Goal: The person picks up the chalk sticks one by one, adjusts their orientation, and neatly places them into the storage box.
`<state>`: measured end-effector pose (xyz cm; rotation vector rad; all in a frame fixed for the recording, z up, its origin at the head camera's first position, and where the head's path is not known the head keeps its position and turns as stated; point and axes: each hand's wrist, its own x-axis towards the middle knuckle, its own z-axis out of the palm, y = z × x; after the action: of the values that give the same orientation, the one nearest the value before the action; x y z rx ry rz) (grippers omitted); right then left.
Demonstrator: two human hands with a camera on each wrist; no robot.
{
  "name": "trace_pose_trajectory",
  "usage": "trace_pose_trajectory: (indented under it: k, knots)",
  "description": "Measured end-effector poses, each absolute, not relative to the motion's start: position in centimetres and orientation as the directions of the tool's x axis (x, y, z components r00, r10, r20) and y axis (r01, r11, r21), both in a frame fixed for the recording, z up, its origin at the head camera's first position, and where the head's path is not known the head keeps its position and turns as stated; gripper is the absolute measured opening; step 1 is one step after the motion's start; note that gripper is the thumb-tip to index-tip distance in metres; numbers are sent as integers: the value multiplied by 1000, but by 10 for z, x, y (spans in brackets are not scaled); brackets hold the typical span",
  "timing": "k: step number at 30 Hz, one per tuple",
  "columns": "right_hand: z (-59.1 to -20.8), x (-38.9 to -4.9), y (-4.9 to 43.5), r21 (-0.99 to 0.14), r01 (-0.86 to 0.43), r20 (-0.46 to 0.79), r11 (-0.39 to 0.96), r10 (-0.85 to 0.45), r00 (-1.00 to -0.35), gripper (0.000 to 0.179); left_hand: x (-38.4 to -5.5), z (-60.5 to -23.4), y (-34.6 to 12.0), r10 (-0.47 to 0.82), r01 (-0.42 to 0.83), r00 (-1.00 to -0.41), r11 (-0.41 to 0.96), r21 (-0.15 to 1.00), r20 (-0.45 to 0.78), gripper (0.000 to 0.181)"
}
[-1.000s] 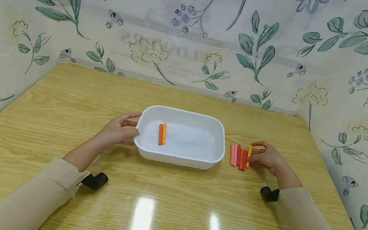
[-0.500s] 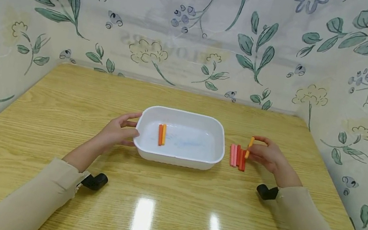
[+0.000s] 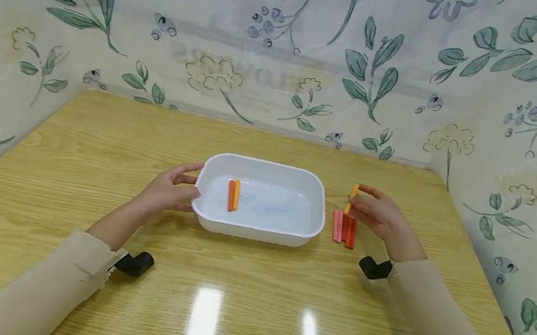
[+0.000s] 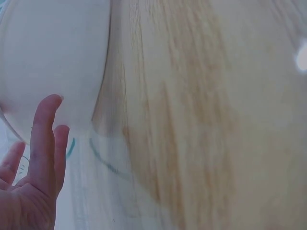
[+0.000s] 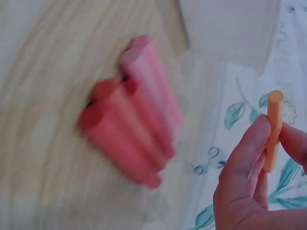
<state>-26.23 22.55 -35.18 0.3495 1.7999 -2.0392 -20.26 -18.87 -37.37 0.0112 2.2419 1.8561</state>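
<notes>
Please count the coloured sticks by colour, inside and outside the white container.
Yellow-orange sticks: 2 (1 in the white container, 1 in the right hand)
Pink sticks: 2 (on the table)
Red to orange-red sticks: 4 (1 in the container, 3 on the table)
Total: 8 sticks

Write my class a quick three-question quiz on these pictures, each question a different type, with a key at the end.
1. True or false: the left hand touches the white tub.
2. Multiple choice: what does the right hand pinch?
A) a pink stick
B) a yellow-orange stick
C) nothing
3. Count: how many sticks lie inside the tub?

Key: 1. True. 2. B. 3. Two, side by side.
</notes>
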Motion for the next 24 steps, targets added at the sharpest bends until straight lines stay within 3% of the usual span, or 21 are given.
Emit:
trace_pose_trajectory:
  k: [24]
  knots:
    - [-323, -271, 175, -880, 460, -434, -115, -199, -879, 59, -202, -375, -190, 156, -139, -973, 189, 972, -169, 68]
